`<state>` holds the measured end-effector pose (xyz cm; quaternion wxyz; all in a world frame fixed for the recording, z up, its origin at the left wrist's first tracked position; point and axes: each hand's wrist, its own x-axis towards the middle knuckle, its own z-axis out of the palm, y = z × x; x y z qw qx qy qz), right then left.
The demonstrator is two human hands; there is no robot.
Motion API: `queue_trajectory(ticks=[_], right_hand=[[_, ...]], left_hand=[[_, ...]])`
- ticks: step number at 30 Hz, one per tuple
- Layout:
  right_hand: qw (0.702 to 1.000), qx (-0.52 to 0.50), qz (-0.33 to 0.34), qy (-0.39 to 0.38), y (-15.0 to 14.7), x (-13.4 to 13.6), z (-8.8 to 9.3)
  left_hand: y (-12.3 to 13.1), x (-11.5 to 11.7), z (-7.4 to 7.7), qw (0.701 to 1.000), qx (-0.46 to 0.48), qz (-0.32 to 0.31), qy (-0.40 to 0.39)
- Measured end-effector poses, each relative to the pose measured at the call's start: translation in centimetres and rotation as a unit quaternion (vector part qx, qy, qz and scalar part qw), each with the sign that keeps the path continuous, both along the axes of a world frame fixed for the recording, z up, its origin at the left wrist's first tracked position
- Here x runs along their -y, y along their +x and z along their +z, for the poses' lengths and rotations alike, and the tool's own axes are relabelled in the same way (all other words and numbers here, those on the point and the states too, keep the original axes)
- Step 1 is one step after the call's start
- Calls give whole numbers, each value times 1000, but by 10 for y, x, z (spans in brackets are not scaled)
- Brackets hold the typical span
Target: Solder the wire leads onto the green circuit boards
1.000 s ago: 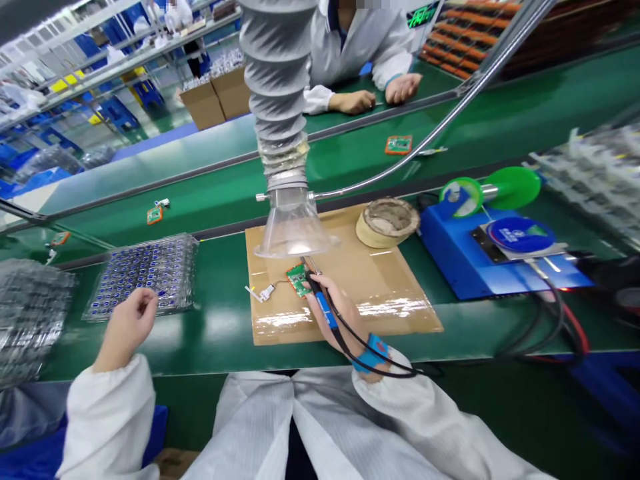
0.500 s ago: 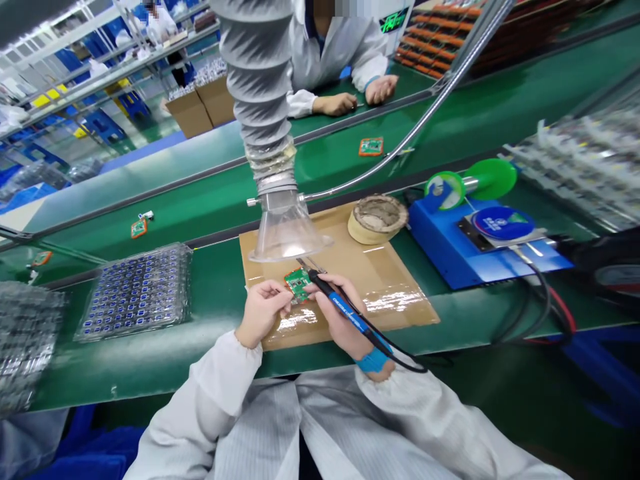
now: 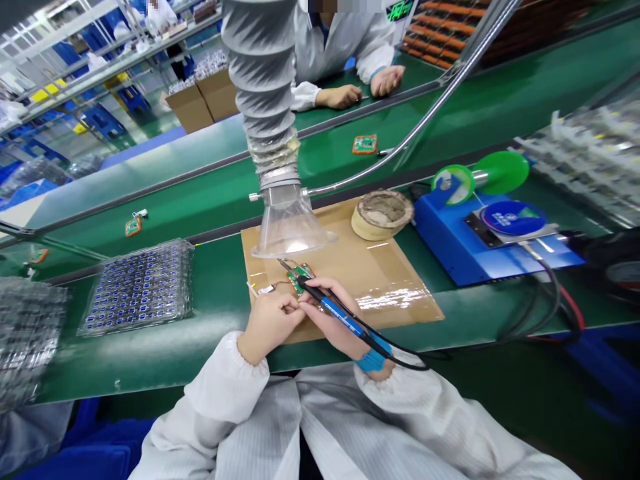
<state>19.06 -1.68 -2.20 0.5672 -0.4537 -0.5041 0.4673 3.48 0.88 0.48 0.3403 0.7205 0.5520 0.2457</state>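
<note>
My right hand (image 3: pixel 337 320) is wrapped round a blue and black soldering iron (image 3: pixel 345 317), its tip pointing up and left over a green circuit board (image 3: pixel 295 275) with an orange edge. The board lies on a brown cardboard sheet (image 3: pixel 400 280) under a clear extraction hood (image 3: pixel 290 230). Just below the board, my left hand (image 3: pixel 273 320) is closed in a pinch, its fingertips against those of my right hand. What the pinch holds, if anything, is hidden. A small white connector (image 3: pixel 267 289) with thin wires lies just left of the board.
A round cream pot (image 3: pixel 383 215) stands at the sheet's back right, beside a blue solder-feeder-like unit (image 3: pixel 465 233) with a green reel. A clear tray (image 3: pixel 140 287) of small blue parts lies left. Beyond, a green conveyor (image 3: pixel 200 193) carries boards (image 3: pixel 365 144); a co-worker's hands (image 3: pixel 345 97) rest behind it.
My left hand has shifted from the board's left edge down and right, meeting my right fingertips. The soldering iron has moved slightly left and down. Boards on the conveyor have slid left.
</note>
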Motion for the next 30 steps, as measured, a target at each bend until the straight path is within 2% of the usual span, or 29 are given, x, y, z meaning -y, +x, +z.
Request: queue_trajectory(ticks=[3,7,12,16,24,30], right_hand=[[1000,-5,-3,-14,1,0,2],[997,-54,-21,-41,2,-2,7],[994,-84,-20,-61,5,-5,10],[994,-85,-27,-64,4,-6,5],[993,-81,-38,-76,1,-6,2],[992,-5,-101,-72,-4,-4,-1]], left_hand=[[-2,-1,3,999,12,-31,18],[-4,-1,4,991,117,-63,10],[-4,1,0,974,192,8,-116],[-3,1,2,970,196,51,-134],[-2,2,1,973,186,79,-108],[-5,-5,2,995,79,42,40]])
